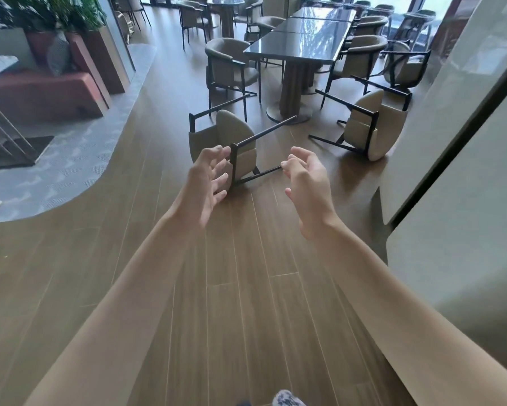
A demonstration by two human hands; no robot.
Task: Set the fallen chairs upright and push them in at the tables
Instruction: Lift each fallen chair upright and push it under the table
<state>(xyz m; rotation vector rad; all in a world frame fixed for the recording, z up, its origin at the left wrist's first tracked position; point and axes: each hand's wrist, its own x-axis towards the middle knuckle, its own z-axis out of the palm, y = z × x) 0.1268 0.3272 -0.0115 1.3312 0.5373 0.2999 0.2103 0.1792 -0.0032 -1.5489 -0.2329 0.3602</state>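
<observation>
Two beige padded chairs with thin black legs lie tipped over on the wooden floor. The nearer fallen chair (234,136) lies on its side ahead of me, legs pointing right. The second fallen chair (372,124) lies further right, near the table's pedestal base. A long dark glossy table (311,39) stands beyond them. Both my arms reach forward. My left hand (207,186) is spread with loosely curved fingers in front of the near chair's frame, holding nothing. My right hand (308,183) is likewise spread, beside the tips of the chair's legs.
Upright chairs (229,68) line both sides of the long table, and a round table (226,4) with more chairs stands behind. A pale wall (457,142) juts in on the right. At left are a grey carpeted area (70,159), a red sofa (41,89) and planters.
</observation>
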